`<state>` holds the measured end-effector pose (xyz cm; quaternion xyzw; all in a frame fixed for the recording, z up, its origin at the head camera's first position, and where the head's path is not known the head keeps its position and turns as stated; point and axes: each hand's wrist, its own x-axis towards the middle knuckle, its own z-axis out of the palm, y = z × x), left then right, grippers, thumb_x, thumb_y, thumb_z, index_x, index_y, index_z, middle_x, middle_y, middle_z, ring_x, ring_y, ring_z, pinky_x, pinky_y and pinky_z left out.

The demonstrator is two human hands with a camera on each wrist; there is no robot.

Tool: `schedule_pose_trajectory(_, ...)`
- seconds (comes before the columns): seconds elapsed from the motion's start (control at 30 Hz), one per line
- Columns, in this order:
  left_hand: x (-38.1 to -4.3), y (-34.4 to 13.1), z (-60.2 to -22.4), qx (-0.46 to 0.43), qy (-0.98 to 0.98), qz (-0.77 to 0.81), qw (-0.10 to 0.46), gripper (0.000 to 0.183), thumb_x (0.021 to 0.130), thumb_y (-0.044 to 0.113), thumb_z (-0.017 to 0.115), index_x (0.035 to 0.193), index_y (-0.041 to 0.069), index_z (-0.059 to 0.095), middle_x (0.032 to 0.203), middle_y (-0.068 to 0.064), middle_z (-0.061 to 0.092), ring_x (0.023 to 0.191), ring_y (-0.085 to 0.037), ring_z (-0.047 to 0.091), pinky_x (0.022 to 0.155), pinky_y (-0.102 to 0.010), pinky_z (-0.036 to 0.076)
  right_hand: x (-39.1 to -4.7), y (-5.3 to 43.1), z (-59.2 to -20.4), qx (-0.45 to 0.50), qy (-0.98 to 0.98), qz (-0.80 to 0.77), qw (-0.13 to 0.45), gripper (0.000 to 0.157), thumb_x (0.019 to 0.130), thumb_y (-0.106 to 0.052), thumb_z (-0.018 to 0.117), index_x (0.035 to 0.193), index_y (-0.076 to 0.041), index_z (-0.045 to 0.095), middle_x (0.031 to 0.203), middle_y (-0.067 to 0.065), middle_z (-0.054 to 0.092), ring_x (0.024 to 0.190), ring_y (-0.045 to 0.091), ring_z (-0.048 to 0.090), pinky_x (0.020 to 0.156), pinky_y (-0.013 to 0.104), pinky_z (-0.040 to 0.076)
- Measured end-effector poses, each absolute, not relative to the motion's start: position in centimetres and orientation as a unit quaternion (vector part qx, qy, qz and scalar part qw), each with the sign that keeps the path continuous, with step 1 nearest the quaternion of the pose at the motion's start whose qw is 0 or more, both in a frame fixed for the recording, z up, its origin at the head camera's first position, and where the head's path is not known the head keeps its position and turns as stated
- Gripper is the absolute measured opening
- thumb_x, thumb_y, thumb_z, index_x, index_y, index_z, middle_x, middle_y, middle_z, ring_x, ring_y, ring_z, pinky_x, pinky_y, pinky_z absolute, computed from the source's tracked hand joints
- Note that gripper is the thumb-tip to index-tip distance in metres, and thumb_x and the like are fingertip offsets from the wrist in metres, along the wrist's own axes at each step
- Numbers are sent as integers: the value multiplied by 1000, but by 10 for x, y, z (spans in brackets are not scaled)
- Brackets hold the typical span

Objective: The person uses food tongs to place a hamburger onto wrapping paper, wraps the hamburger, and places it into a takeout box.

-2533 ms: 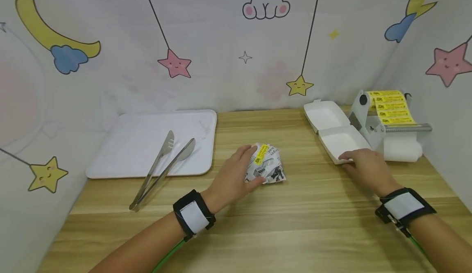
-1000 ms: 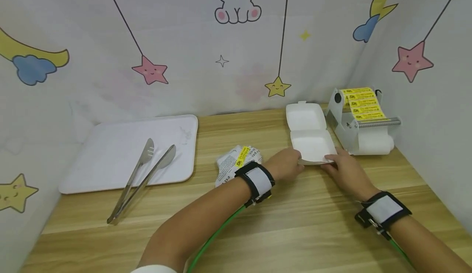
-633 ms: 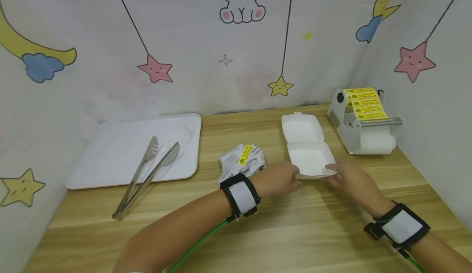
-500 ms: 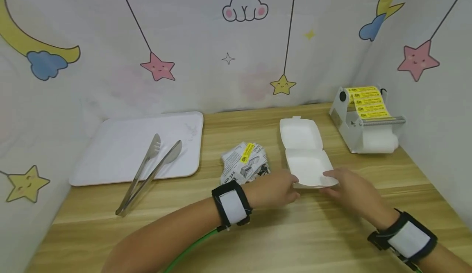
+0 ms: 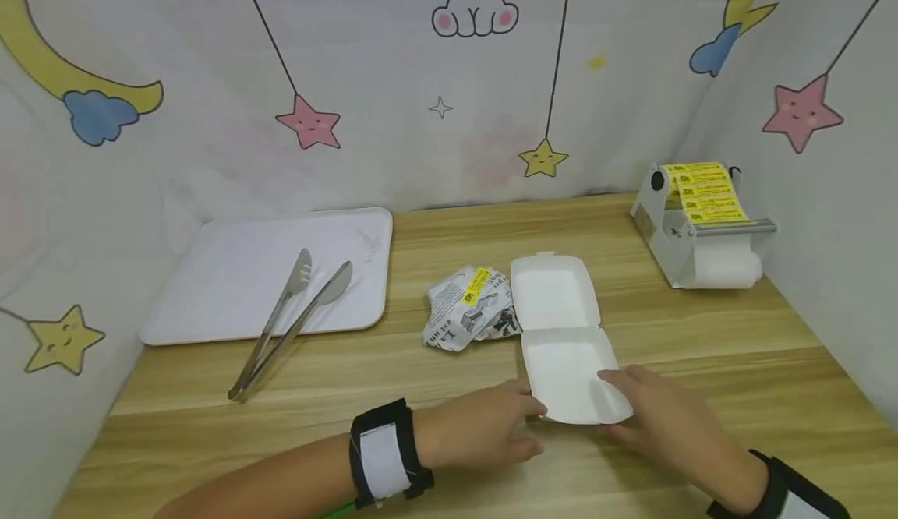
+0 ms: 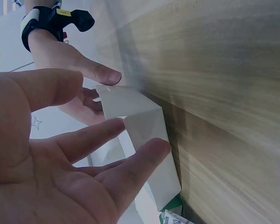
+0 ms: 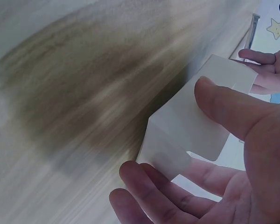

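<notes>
A white takeout box [image 5: 570,371] lies with its lid folded back flat on the wooden table, near the front middle. My right hand [image 5: 673,429] pinches its near right corner, thumb on the outer front wall in the right wrist view, fingers over the rim. At the near left corner, my left hand [image 5: 484,425] touches the side wall with extended fingers [image 6: 151,154]; its thumb stands apart from the box. A packet wrapped in newsprint paper [image 5: 463,312] with a yellow label lies left of the box, beside the lid hinge.
Metal tongs [image 5: 281,324] lie partly across a white tray [image 5: 217,270] at the left. A label dispenser [image 5: 708,227] with a roll of yellow labels stands at the back right. Behind is a printed cloth wall.
My left hand left the wrapped packet and moved to the box. The box came away from the dispenser, sliding leftward and closer to me, with both hands at its near corners.
</notes>
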<state>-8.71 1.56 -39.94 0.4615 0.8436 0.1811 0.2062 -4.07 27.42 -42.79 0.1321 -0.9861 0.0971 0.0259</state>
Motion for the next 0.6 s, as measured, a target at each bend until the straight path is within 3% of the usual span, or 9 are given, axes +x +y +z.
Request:
schedule_pose_trajectory(0.07,-87,13,-400,458,847,176,204,47,91,35,60,128,7,59,127,-2,55,106,-5,53,90,-18,44,-41,273,-429,133,-986,102,21,70,65,-48,79,121,-11,63,109,8,65,92,24,64,63,40,53)
schedule_pose_trajectory(0.27,-98,-8,-386,418,860,228,183,53,89,35,63,134,9,54,120,-2,57,93,-4,54,79,-17,46,-50,276,-407,126,-985,113,-27,116,56,-75,67,140,1,43,120,24,61,105,38,59,79,52,51)
schedule_pose_trajectory(0.4,-123,-36,-363,361,888,260,115,63,84,38,68,138,9,49,125,-7,54,96,-11,57,76,-23,49,-76,270,-374,154,-980,124,-21,108,62,-72,66,141,-2,42,131,27,53,114,43,53,84,58,48)
schedule_pose_trajectory(0.5,-151,-54,-353,324,911,250,58,79,79,41,73,144,8,41,136,-11,47,111,-19,54,87,-31,49,-110,253,-363,222,-966,136,-10,99,69,-63,69,144,-5,40,142,21,45,125,38,46,94,55,44)
schedule_pose_trajectory(0.6,-178,-63,-357,312,923,222,33,91,74,41,76,148,7,35,147,-15,38,126,-26,46,99,-37,44,-145,228,-367,269,-952,138,-38,104,71,-62,68,150,-7,32,153,17,33,134,35,37,102,52,39)
